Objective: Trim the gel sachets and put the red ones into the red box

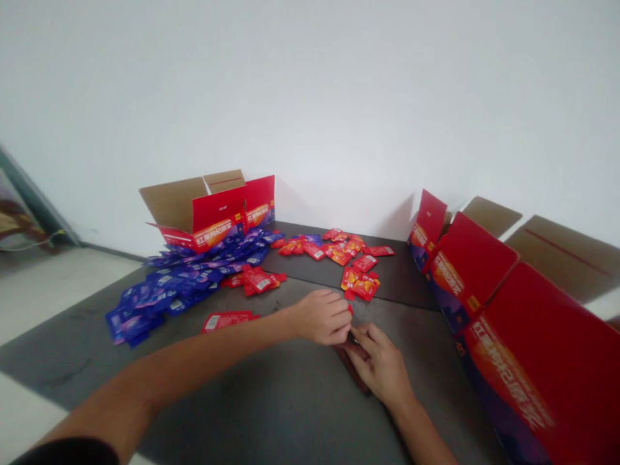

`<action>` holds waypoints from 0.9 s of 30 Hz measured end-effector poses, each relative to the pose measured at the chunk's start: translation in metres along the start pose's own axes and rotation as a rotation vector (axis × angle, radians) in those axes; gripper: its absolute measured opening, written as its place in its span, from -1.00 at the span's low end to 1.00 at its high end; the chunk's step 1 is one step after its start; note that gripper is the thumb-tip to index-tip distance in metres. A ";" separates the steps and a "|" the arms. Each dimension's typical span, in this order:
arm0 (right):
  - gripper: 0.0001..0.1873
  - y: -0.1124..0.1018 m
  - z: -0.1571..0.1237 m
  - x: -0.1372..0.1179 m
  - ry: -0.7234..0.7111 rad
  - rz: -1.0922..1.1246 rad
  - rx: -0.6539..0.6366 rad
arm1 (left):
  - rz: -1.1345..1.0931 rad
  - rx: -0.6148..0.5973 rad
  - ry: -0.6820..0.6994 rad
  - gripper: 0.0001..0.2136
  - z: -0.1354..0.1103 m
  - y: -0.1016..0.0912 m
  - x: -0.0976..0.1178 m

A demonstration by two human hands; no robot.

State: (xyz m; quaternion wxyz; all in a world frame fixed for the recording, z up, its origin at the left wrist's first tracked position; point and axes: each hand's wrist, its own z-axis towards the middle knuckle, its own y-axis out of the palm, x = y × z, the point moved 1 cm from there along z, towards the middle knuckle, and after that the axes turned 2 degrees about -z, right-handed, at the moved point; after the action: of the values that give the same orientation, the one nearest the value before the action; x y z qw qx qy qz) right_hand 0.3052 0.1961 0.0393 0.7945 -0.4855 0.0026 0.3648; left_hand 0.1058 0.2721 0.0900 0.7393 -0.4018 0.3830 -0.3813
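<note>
Seen from the head camera, the left hand (317,318) and the right hand (378,369) were together above a dark grey counter (68,361), their curled fingers meeting around a small red piece (350,310); whether they clamped it could not be told. A flat red sachet (227,321) lay near the left hand. Farther along the counter, a loose heap of red sachets (349,261) lay beside a wide spread of blue-purple sachets (194,287), which reached an open red carton (208,216). More open red cartons (513,336) lined the right side.
</note>
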 end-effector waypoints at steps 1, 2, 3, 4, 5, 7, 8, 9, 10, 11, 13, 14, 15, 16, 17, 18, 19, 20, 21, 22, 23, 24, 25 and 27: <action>-0.69 0.002 0.001 -0.002 -0.015 -0.023 0.000 | 0.010 -0.046 -0.076 -0.76 0.005 0.005 -0.011; -0.69 0.003 0.002 -0.004 -0.033 -0.041 -0.006 | 0.027 -0.085 -0.167 -0.76 0.011 0.010 -0.027; -0.69 0.005 0.002 -0.006 -0.052 -0.052 -0.013 | 0.043 -0.099 -0.231 -0.77 0.017 0.015 -0.045; -0.69 0.006 0.003 -0.007 -0.071 -0.056 -0.020 | 0.059 -0.105 -0.291 -0.76 0.024 0.019 -0.066; -0.69 0.007 0.003 -0.007 -0.085 -0.053 -0.026 | 0.079 -0.109 -0.363 -0.75 0.030 0.024 -0.087; -0.69 0.008 0.005 -0.007 -0.098 -0.029 -0.033 | 0.115 -0.127 -0.511 -0.74 0.042 0.033 -0.130; -0.70 0.009 0.005 -0.006 -0.095 -0.010 -0.034 | 0.130 -0.143 -0.583 -0.75 0.046 0.038 -0.151; -0.71 0.009 0.006 -0.006 -0.087 0.013 -0.037 | 0.141 -0.165 -0.649 -0.74 0.050 0.044 -0.170; -0.72 0.010 0.007 -0.006 -0.075 0.039 -0.041 | 0.149 -0.190 -0.711 -0.71 0.054 0.049 -0.188; -0.73 0.010 0.007 -0.005 -0.059 0.067 -0.045 | 0.152 -0.220 -0.763 -0.68 0.057 0.056 -0.204; -0.73 0.010 0.007 -0.005 -0.025 0.116 -0.062 | 0.149 -0.284 -0.845 -0.66 0.062 0.070 -0.235; -0.71 0.011 0.007 -0.005 -0.009 0.133 -0.069 | 0.142 -0.314 -0.875 -0.66 0.064 0.077 -0.248; -0.68 0.012 0.007 -0.004 0.006 0.142 -0.074 | 0.133 -0.342 -0.899 -0.66 0.066 0.085 -0.262; -0.66 0.013 0.007 -0.003 0.020 0.142 -0.079 | 0.120 -0.367 -0.916 -0.65 0.068 0.093 -0.274; -0.63 0.015 0.007 -0.002 0.032 0.134 -0.078 | 0.105 -0.392 -0.926 -0.65 0.070 0.101 -0.285; -0.61 0.018 0.008 -0.001 0.039 0.118 -0.070 | 0.086 -0.416 -0.930 -0.65 0.072 0.109 -0.296; -0.60 0.021 0.008 0.001 0.038 0.099 -0.060 | 0.065 -0.441 -0.928 -0.65 0.074 0.117 -0.306; -0.58 0.025 0.008 0.003 0.029 0.080 -0.052 | 0.042 -0.468 -0.922 -0.65 0.076 0.126 -0.315; -0.56 0.030 0.007 0.004 0.018 0.060 -0.045 | 0.019 -0.494 -0.913 -0.65 0.078 0.134 -0.322; -0.54 0.034 0.007 0.006 0.013 0.039 -0.030 | -0.003 -0.518 -0.903 -0.65 0.079 0.142 -0.329; -0.54 0.038 0.006 0.007 0.019 0.018 -0.009 | -0.023 -0.538 -0.895 -0.66 0.080 0.149 -0.335; -0.56 0.041 0.005 0.008 0.034 -0.002 0.012 | -0.040 -0.556 -0.887 -0.66 0.082 0.156 -0.340; -0.59 0.044 0.005 0.008 0.055 -0.021 0.033 | -0.054 -0.569 -0.882 -0.66 0.083 0.161 -0.345; -0.66 0.045 0.004 0.008 0.082 -0.044 0.046 | -0.078 -0.583 -0.868 -0.66 0.086 0.168 -0.353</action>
State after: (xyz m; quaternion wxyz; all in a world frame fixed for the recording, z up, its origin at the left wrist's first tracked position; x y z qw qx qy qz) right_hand 0.2840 0.2153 0.0039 0.8126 -0.4815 0.0328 0.3267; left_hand 0.0770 0.6709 0.0659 0.6727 -0.7258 0.1164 -0.0846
